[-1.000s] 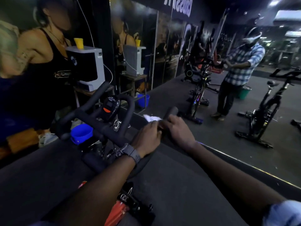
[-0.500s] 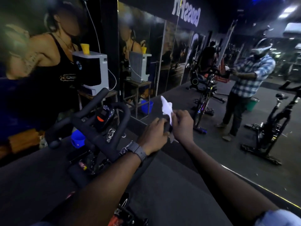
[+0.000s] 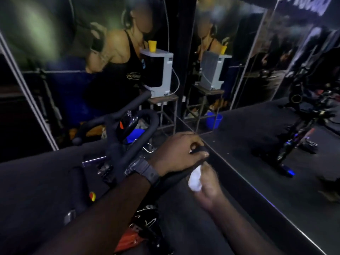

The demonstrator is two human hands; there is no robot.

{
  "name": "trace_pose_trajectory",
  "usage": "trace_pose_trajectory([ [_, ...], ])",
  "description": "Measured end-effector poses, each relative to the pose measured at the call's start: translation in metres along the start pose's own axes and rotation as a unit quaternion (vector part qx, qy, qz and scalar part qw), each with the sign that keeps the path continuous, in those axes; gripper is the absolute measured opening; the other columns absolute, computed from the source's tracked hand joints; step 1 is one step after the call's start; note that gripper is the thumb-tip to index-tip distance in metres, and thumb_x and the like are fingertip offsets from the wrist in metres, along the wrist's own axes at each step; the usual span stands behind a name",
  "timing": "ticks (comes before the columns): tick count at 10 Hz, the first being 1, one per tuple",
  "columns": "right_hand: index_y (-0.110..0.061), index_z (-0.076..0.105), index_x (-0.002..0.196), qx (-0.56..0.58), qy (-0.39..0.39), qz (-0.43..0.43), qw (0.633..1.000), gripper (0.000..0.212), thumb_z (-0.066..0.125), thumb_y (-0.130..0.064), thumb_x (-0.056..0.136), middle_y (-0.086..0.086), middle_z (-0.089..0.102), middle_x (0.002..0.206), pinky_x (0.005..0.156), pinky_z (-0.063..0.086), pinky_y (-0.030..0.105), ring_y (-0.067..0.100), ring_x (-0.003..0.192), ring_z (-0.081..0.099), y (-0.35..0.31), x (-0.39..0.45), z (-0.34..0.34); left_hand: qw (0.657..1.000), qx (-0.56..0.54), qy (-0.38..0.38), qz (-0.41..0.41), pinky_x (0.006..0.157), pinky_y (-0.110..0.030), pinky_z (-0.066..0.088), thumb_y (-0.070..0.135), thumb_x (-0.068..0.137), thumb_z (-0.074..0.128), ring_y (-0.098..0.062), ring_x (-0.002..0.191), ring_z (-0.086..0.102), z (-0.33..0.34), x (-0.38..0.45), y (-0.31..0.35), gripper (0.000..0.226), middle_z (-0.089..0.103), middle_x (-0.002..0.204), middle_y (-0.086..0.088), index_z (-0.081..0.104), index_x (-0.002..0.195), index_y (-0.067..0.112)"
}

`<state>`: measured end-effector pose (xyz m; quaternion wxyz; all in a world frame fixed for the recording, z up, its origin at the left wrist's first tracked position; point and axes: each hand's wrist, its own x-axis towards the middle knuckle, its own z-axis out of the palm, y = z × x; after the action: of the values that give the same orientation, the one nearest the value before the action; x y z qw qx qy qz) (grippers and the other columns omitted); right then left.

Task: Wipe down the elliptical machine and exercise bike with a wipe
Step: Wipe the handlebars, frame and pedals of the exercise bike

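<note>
Left hand (image 3: 176, 153), with a watch (image 3: 145, 170) on its wrist, is curling its fingers around the end of the exercise bike's handlebar (image 3: 128, 151), the thumb lying along the black grip. Right hand (image 3: 207, 183) is sitting just below and beside that hold, pinching a bunched white wipe (image 3: 195, 179) which is probably touching the underside of the bar, though blur is hiding the contact. Beyond the left hand's grip the bike's console (image 3: 127, 126) is sitting between the bar loops, with a blue bucket (image 3: 214, 120) farther off by the mirror.
</note>
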<state>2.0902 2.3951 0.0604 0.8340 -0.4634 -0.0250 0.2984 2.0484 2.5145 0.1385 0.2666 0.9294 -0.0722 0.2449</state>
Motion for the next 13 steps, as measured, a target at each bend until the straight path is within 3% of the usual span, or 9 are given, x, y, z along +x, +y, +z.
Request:
trace_pose_trajectory([
  [2, -0.003, 0.061, 0.115, -0.007, -0.104, -0.037, 0.994, 0.027, 0.052, -0.021, 0.097, 0.019, 0.066, 0.107, 0.095, 0.048, 0.042, 0.029, 0.096, 0.064, -0.041, 0.014, -0.009, 0.999, 0.021, 0.02, -0.028, 0.071, -0.023, 0.047, 0.043, 0.083, 0.07, -0.006, 0.075, 0.056, -0.002, -0.013, 0.009, 0.027, 0.061, 0.083, 0.009, 0.068, 0.098, 0.02],
  [3, -0.007, 0.065, 0.096, -0.134, -0.085, -0.153, 0.975, 0.016, 0.051, -0.013, 0.099, 0.013, 0.069, 0.093, 0.079, 0.051, 0.033, 0.02, 0.083, 0.063, -0.047, 0.009, -0.009, 0.998, 0.02, 0.023, -0.047, 0.071, -0.021, 0.047, 0.041, 0.083, 0.071, -0.005, 0.076, 0.057, -0.005, -0.019, 0.012, 0.025, 0.063, 0.085, 0.01, 0.066, 0.097, 0.02],
  [5, -0.017, 0.071, 0.088, -0.552, -0.087, -0.429, 0.71, 0.013, 0.063, -0.008, 0.093, -0.009, 0.061, 0.083, 0.075, 0.043, 0.016, 0.0, 0.079, 0.058, -0.082, 0.003, -0.003, 0.996, 0.044, 0.021, -0.08, 0.072, -0.025, 0.048, 0.038, 0.086, 0.066, -0.013, 0.082, 0.062, -0.006, -0.041, 0.005, 0.022, 0.069, 0.089, 0.004, 0.067, 0.099, 0.02],
  [7, -0.016, 0.067, 0.071, -0.786, -0.03, -0.483, 0.383, 0.013, 0.079, -0.02, 0.069, 0.005, 0.056, 0.074, 0.053, 0.043, 0.032, 0.028, 0.068, 0.057, -0.061, -0.023, 0.033, 0.991, 0.072, 0.0, -0.111, 0.062, -0.022, 0.036, 0.045, 0.082, 0.069, -0.002, 0.067, 0.049, -0.014, -0.068, -0.006, 0.022, 0.06, 0.074, 0.011, 0.057, 0.077, 0.028],
  [8, -0.015, 0.065, 0.067, -0.813, -0.064, -0.471, 0.337, 0.028, 0.085, -0.024, 0.049, 0.005, 0.057, 0.068, 0.051, 0.042, 0.031, 0.028, 0.062, 0.056, -0.04, -0.036, 0.045, 0.989, 0.093, -0.024, -0.115, 0.06, -0.023, 0.032, 0.047, 0.081, 0.071, -0.004, 0.064, 0.047, -0.021, -0.084, -0.013, 0.026, 0.059, 0.072, 0.01, 0.054, 0.076, 0.028],
  [9, -0.019, 0.067, 0.072, -0.82, -0.107, -0.436, 0.356, 0.03, 0.084, -0.027, 0.049, 0.001, 0.062, 0.069, 0.051, 0.046, 0.027, 0.023, 0.063, 0.062, -0.014, -0.045, 0.057, 0.986, 0.108, -0.058, -0.116, 0.062, -0.027, 0.041, 0.047, 0.08, 0.066, -0.01, 0.067, 0.054, -0.029, -0.102, -0.021, 0.025, 0.065, 0.078, 0.006, 0.056, 0.081, 0.024],
  [10, -0.018, 0.066, 0.097, -0.818, -0.156, -0.397, 0.386, 0.025, 0.071, -0.024, 0.073, 0.002, 0.067, 0.094, 0.067, 0.051, 0.031, 0.025, 0.087, 0.067, 0.016, -0.055, 0.074, 0.984, 0.116, -0.07, -0.111, 0.067, -0.025, 0.045, 0.034, 0.075, 0.066, -0.015, 0.076, 0.061, -0.038, -0.124, -0.028, 0.016, 0.067, 0.085, 0.001, 0.056, 0.081, 0.024],
  [11, -0.015, 0.06, 0.11, -0.786, -0.219, -0.363, 0.45, 0.021, 0.056, -0.022, 0.09, 0.005, 0.062, 0.112, 0.079, 0.049, 0.037, 0.028, 0.104, 0.061, 0.034, -0.055, 0.082, 0.989, 0.088, -0.033, -0.111, 0.071, -0.025, 0.044, 0.025, 0.071, 0.068, -0.009, 0.079, 0.055, -0.046, -0.146, -0.031, 0.022, 0.057, 0.086, 0.006, 0.049, 0.083, 0.026],
  [13, -0.017, 0.063, 0.091, -0.737, -0.318, -0.312, 0.508, 0.005, 0.061, -0.019, 0.086, 0.007, 0.061, 0.097, 0.078, 0.05, 0.039, 0.029, 0.094, 0.061, 0.036, -0.034, 0.094, 0.976, 0.168, -0.015, -0.137, 0.086, -0.033, 0.045, 0.059, 0.07, 0.068, -0.016, 0.095, 0.054, -0.051, -0.167, -0.047, 0.051, 0.059, 0.1, 0.002, 0.058, 0.102, 0.02],
])
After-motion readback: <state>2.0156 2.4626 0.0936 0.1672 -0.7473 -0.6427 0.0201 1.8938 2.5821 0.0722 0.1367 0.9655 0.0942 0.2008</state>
